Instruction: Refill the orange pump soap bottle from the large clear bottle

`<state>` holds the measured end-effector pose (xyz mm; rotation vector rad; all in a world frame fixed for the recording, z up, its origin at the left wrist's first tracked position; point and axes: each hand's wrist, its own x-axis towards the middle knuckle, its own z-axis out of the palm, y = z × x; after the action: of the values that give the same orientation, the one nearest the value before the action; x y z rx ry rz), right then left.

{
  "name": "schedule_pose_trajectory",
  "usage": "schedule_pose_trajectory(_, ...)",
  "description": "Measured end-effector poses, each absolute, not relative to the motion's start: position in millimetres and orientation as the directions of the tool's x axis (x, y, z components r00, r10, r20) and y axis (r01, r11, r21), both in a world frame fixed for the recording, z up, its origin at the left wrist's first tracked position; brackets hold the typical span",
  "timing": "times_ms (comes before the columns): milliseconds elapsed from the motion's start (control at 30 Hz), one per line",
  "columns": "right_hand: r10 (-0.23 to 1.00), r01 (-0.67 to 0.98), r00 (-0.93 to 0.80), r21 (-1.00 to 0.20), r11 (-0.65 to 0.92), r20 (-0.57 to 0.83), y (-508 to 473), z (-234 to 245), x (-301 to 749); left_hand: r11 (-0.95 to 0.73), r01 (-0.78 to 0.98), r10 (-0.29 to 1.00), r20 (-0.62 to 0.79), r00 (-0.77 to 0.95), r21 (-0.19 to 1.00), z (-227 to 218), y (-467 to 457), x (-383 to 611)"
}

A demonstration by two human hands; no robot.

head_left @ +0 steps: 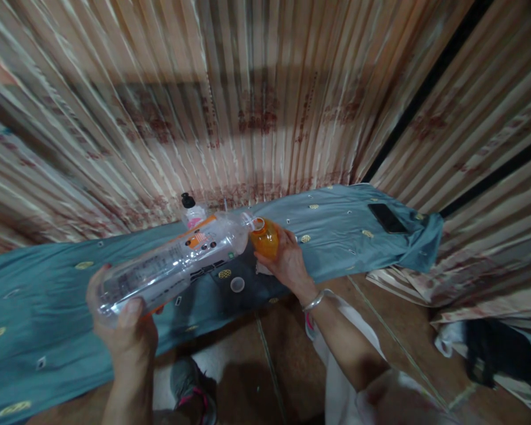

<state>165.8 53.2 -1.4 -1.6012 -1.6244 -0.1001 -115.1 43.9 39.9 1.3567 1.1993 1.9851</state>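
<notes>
My left hand (126, 330) is wrapped round the base of a large clear plastic bottle (172, 268) with an orange and white label. The bottle lies tilted in the air, its neck pointing right and a little up. Closed round a small translucent orange bottle (265, 240) is my right hand (287, 260). The small bottle's open mouth meets or nearly meets the big bottle's neck; I cannot tell if they touch. A small round whitish cap (238, 284) lies on the cloth below the big bottle's neck.
A teal patterned cloth (62, 283) covers the long low surface. Behind the big bottle stands a bottle with a black top (188, 200). A dark phone (387, 218) lies at the right end. Striped curtains (256, 106) hang behind, and dark fabric (504, 354) sits low right.
</notes>
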Motion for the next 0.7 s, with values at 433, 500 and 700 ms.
schedule_pose_trajectory(433,0.796,0.863,0.145,-0.469,0.189,0.588,53,-2,168,-0.500,-0.114,0.791,0.399,-0.463,0.859,52,36,-109)
schedule_pose_trajectory(500,0.794,0.862,0.141,-0.467,0.195,0.591,53,-1,168,-0.498,-0.104,0.787,0.399,-0.471,0.861,51,36,-110)
schedule_pose_trajectory(700,0.797,0.857,0.149,-0.479,0.192,0.585,52,1,166,-0.475,-0.052,0.794,0.402,-0.456,0.878,53,33,-109)
